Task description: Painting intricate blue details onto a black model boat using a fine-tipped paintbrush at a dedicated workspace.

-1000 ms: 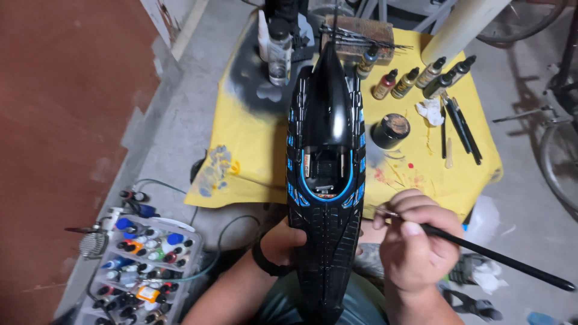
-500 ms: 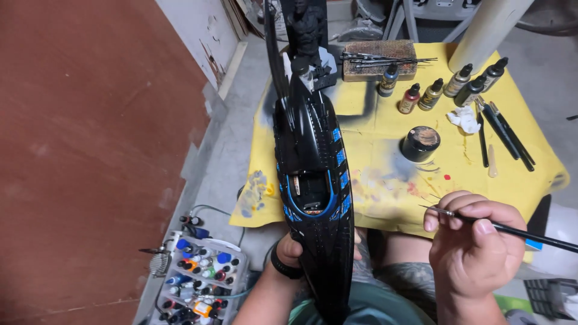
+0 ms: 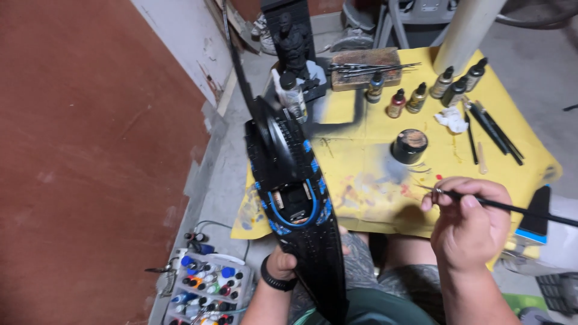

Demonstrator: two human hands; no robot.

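Over the lap, the left hand (image 3: 282, 265) clamps the long black model (image 3: 295, 204) from beneath, tilting its blue-trimmed opening upward for access. Right hand (image 3: 469, 225) pinches 1 thin brush (image 3: 512, 208), tip clear of the yellow mat (image 3: 367, 156).

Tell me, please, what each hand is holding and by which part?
The left hand grips the long black model near its lower end; the right hand pinches a thin paintbrush close behind its tip.

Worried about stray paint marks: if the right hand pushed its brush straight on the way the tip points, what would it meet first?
The right hand aims the brush tip leftward, over the paint-stained yellow table cover. Further along stands the black model in the left hand; depth is unclear.
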